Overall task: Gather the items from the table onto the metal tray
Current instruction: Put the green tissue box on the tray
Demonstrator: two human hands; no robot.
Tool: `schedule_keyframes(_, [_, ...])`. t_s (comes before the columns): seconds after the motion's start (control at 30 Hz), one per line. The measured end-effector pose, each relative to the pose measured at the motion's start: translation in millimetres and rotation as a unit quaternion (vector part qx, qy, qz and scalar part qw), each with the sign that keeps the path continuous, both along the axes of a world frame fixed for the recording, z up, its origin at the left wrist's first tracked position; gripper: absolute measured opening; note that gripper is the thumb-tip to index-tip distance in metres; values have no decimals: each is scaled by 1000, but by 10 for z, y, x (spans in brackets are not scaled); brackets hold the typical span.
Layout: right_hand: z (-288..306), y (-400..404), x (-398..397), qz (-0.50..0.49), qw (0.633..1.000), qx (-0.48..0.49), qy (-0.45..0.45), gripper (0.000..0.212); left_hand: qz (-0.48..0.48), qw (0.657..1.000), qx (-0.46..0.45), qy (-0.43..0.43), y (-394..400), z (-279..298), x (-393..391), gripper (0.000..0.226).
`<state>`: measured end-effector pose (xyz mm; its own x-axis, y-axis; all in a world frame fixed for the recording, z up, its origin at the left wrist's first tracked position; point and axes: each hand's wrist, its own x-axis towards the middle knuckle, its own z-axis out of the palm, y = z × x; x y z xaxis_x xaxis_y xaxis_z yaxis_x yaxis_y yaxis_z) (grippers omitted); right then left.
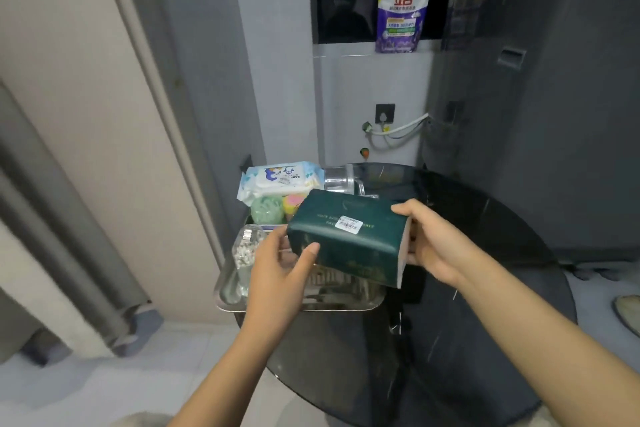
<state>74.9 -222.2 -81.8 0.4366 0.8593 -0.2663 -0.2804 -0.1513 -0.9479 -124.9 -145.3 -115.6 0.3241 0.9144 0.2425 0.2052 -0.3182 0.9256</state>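
A dark green tissue pack hangs above the metal tray, held at both ends. My left hand grips its left end, my right hand its right end. On the tray lie a white and blue wet-wipes pack, a green mesh sponge, a pink and yellow item and a clear container of cotton swabs. The tray's middle is hidden under the tissue pack.
The tray sits at the left edge of a round black glass table. A clear glass container stands behind the tissue pack. A purple detergent pouch stands on the window ledge. A grey appliance rises at the right, a curtain hangs at the left.
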Motion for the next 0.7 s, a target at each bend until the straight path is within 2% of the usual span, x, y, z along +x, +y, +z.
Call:
schedule_keyframes(0.07, [-1, 56, -55, 14, 1000, 1, -13, 17, 13, 1000, 10, -10, 9, -69, -107, 21])
schedule_keyframes(0.2, [-57, 126, -102, 41, 999, -3, -20, 34, 40, 999, 8, -19, 0, -164, -260, 25])
schedule_keyframes(0.4, [-194, 224, -318, 47, 998, -25, -34, 22, 49, 999, -15, 13, 87, -288, -389, 23])
schedule_keyframes(0.47, [-247, 270, -373, 31, 998, -30, -50, 26, 51, 998, -19, 22, 107, -334, -397, 23])
schedule_keyframes(0.6, [-414, 309, -466, 0, 984, -69, -166, 55, 56, 997, -47, 39, 142, -425, -430, 29])
schedule_keyframes(0.7, [-480, 284, -528, 2, 976, -71, -207, 55, 59, 996, -64, 36, 146, -461, -455, 27])
